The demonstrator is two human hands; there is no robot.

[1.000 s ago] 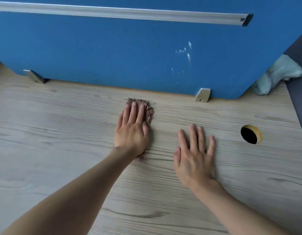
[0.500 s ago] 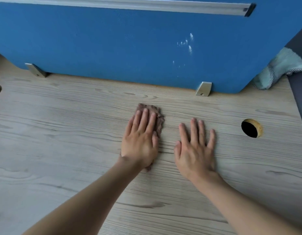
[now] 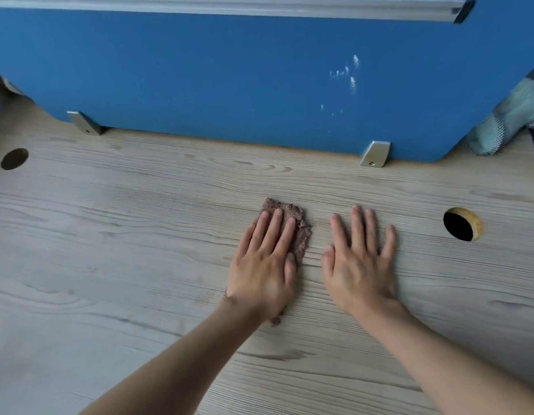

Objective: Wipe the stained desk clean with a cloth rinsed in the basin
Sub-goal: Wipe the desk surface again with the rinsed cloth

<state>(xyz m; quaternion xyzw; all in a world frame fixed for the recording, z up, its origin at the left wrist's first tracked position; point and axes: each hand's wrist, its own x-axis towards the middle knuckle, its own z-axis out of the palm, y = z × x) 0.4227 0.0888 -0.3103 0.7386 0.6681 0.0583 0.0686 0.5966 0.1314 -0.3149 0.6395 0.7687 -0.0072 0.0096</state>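
A small brown cloth (image 3: 300, 223) lies flat on the pale wood-grain desk (image 3: 125, 265). My left hand (image 3: 264, 262) presses down on it with straight fingers and covers most of it; only its far edge and a scrap near my wrist show. Just to the right, my right hand (image 3: 360, 262) rests flat on the bare desk with fingers spread, apart from the cloth. No basin is in view.
A blue partition (image 3: 230, 79) with white specks stands along the desk's far edge on two metal brackets (image 3: 375, 154). Round cable holes sit at the right (image 3: 462, 224) and far left (image 3: 14, 158). A pale green towel (image 3: 511, 121) lies at the far right corner.
My left hand has slid the cloth toward me and to the right, away from the partition and closer to my right hand. My right hand has stayed in place.
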